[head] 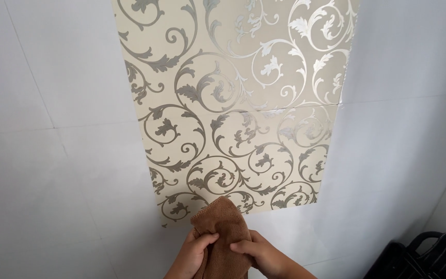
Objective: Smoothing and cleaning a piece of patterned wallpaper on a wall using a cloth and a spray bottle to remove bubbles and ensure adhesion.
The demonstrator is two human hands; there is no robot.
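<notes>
We are holding a brown cloth bunched between both hands, low against the wall, its top edge just overlapping the bottom of the patterned tile panel. Left hand is gripping it from one side, right hand pinching the other. Risks we are judging: the folded cloth slipping loose from these light grips, or smearing the shiny silver scrollwork. A black bag is sitting nearby at lower right.

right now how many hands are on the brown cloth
2: the left hand grips the brown cloth from the left side, the right hand from the right, just below the patterned tiles.
</notes>
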